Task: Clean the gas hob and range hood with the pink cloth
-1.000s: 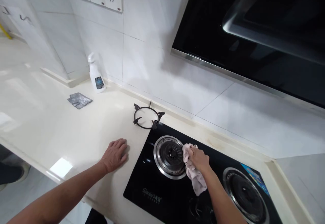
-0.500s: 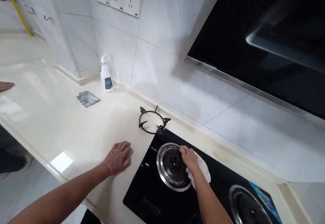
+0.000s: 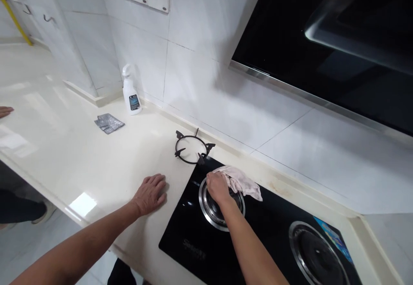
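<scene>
Co-worker's hand (image 3: 5, 111): at the left edge, low on the pale table (image 3: 74, 156), mostly cut off by the frame.
Grey sheet (image 3: 109, 123): flat on the table, crinkled, near the spray bottle.
Spray bottle (image 3: 131, 96): white, upright near the wall, trigger head on, dark label facing out; too opaque to tell what is inside.
Left hand (image 3: 150, 195): palm down on the table beside the cooktop, fingers loosely spread, holding nothing; placed as half a second ago.
Pan support (image 3: 201, 159): black ring with prongs, off the burner, at the cooktop's back left corner.
Left burner (image 3: 213, 209): dark centre inside a shiny metal ring, partly hidden under hand and forearm.
Right hand (image 3: 217, 186): curled closed on the cloth, fingertips hidden; now over the burner's back left part, shifted from its right rim.
Cloth (image 3: 243, 184): pale pink, bunched at the fingers, trailing right across the burner's back edge onto the black cooktop (image 3: 183, 233); earlier bunched beneath the wrist.
Right burner (image 3: 318, 255): bare of any support, beside a blue sticker (image 3: 334, 237).
</scene>
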{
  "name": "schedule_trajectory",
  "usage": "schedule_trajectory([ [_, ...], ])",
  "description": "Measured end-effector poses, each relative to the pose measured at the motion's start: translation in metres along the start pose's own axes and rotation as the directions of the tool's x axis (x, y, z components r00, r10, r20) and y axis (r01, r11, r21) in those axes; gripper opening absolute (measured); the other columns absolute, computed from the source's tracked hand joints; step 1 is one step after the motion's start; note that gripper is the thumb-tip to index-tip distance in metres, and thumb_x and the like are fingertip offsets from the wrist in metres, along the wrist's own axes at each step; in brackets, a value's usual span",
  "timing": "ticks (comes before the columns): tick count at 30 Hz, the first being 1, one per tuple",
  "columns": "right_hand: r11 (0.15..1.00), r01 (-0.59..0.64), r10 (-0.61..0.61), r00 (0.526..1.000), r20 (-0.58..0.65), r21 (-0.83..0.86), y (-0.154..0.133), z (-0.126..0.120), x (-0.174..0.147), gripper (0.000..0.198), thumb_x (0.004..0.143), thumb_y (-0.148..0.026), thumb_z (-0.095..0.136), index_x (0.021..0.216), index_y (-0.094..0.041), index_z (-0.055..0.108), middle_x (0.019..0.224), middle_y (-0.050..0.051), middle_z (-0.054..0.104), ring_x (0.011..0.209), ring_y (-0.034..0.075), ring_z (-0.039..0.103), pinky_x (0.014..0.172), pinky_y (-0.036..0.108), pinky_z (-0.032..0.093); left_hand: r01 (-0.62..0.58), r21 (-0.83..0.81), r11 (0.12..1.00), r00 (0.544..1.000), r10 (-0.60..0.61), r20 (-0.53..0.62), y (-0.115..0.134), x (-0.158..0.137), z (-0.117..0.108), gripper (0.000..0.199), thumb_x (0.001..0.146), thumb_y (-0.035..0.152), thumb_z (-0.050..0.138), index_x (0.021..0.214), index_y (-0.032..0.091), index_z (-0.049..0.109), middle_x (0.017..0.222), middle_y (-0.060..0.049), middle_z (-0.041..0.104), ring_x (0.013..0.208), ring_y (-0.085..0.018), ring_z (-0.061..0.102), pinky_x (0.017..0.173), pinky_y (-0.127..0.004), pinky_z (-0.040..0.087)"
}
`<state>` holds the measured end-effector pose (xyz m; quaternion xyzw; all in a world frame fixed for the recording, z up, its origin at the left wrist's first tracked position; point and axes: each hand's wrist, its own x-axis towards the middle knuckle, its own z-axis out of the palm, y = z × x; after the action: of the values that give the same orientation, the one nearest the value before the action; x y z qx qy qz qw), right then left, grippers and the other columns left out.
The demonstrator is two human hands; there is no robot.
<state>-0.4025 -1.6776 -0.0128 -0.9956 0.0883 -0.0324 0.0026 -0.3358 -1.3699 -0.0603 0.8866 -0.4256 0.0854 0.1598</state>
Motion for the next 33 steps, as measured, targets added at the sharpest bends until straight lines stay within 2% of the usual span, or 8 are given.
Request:
schedule_trajectory([
  [6, 0.990, 0.138, -0.138, 0.989, -0.060, 0.003, -0.036, 0.005, -0.046, 0.022, 0.096, -0.014, 0.045, 0.099, -0.016, 0.067, 0.101, 0.010, 0.070, 0.107, 0.024, 0.058, 0.117, 0.042, 0.023, -0.007, -0.025, 1.000, 1.000, 0.006, -0.028, -0.002, -0.001, 0.002, 0.033, 0.086, 0.029, 0.057, 0.117, 0.020, 0.061, 0.138, -0.013, 0.058, 0.131, -0.032, 0.049, 0.105, -0.050, 0.039],
  [9, 0.983, 0.180, -0.177, 0.978, -0.108, 0.017, -0.045, 0.014, -0.074, 0.019, 0.092, -0.011, 0.049, 0.097, -0.016, 0.067, 0.099, 0.008, 0.069, 0.108, 0.023, 0.058, 0.118, 0.041, 0.026, -0.010, -0.031, 0.999, 0.999, 0.009, -0.044, -0.004, -0.002, 0.002, 0.033, 0.086, 0.030, 0.057, 0.117, 0.020, 0.061, 0.137, -0.013, 0.059, 0.131, -0.031, 0.050, 0.105, -0.049, 0.040],
  [15, 0.956, 0.238, -0.167, 0.922, -0.350, 0.172, -0.036, 0.033, -0.136, 0.023, 0.087, -0.005, 0.047, 0.096, -0.018, 0.063, 0.104, 0.010, 0.066, 0.111, 0.024, 0.057, 0.113, 0.045, 0.035, -0.018, -0.033, 0.999, 0.998, 0.016, -0.057, -0.006, -0.002, 0.003, 0.030, 0.085, 0.028, 0.058, 0.115, 0.021, 0.062, 0.137, -0.012, 0.060, 0.130, -0.031, 0.051, 0.105, -0.049, 0.040],
  [19, 0.909, 0.262, -0.149, 0.931, -0.332, 0.326, -0.020, 0.022, -0.155, 0.020, 0.090, -0.008, 0.044, 0.090, -0.021, 0.060, 0.099, 0.006, 0.067, 0.112, 0.023, 0.059, 0.109, 0.045, 0.037, -0.014, -0.032, 0.999, 0.998, 0.012, -0.061, -0.007, -0.002, 0.006, 0.032, 0.087, 0.028, 0.057, 0.117, 0.020, 0.061, 0.137, -0.013, 0.060, 0.131, -0.030, 0.051, 0.105, -0.050, 0.040],
  [22, 0.887, 0.177, -0.069, 0.964, -0.257, 0.426, -0.005, -0.001, -0.134, 0.020, 0.097, -0.022, 0.043, 0.084, -0.022, 0.059, 0.091, 0.004, 0.066, 0.096, 0.020, 0.063, 0.093, 0.036, 0.046, -0.011, -0.032, 0.999, 0.999, 0.009, -0.053, -0.006, -0.002, 0.007, 0.033, 0.087, 0.028, 0.057, 0.118, 0.020, 0.060, 0.138, -0.013, 0.059, 0.131, -0.031, 0.050, 0.106, -0.051, 0.039],
  [27, 0.952, -0.214, 0.234, 0.970, -0.069, 0.219, 0.001, -0.035, -0.037, 0.044, 0.102, -0.038, 0.035, 0.134, -0.015, 0.055, 0.134, 0.016, 0.062, 0.125, 0.026, 0.057, 0.101, 0.038, 0.041, -0.009, -0.031, 0.999, 0.999, 0.007, -0.052, -0.004, -0.003, 0.004, 0.034, 0.085, 0.027, 0.056, 0.119, 0.020, 0.060, 0.138, -0.013, 0.058, 0.132, -0.031, 0.049, 0.107, -0.051, 0.039],
  [30, 0.956, -0.261, 0.260, 0.965, 0.028, 0.136, -0.018, -0.035, 0.008, 0.049, 0.100, -0.043, 0.042, 0.130, -0.008, 0.057, 0.124, 0.022, 0.067, 0.116, 0.032, 0.062, 0.097, 0.041, 0.042, -0.011, -0.027, 1.000, 0.998, 0.009, -0.055, -0.004, -0.004, 0.002, 0.034, 0.084, 0.027, 0.057, 0.118, 0.021, 0.060, 0.137, -0.012, 0.059, 0.131, -0.030, 0.050, 0.106, -0.050, 0.040],
  [33, 0.957, -0.270, 0.269, 0.963, 0.018, 0.105, -0.037, -0.025, 0.018, 0.056, 0.098, -0.050, 0.044, 0.124, -0.003, 0.059, 0.115, 0.028, 0.067, 0.111, 0.037, 0.063, 0.097, 0.045, 0.040, -0.017, -0.021, 1.000, 0.998, 0.015, -0.063, -0.006, -0.004, 0.003, 0.032, 0.085, 0.027, 0.058, 0.116, 0.022, 0.060, 0.137, -0.012, 0.059, 0.131, -0.030, 0.051, 0.106, -0.050, 0.040],
])
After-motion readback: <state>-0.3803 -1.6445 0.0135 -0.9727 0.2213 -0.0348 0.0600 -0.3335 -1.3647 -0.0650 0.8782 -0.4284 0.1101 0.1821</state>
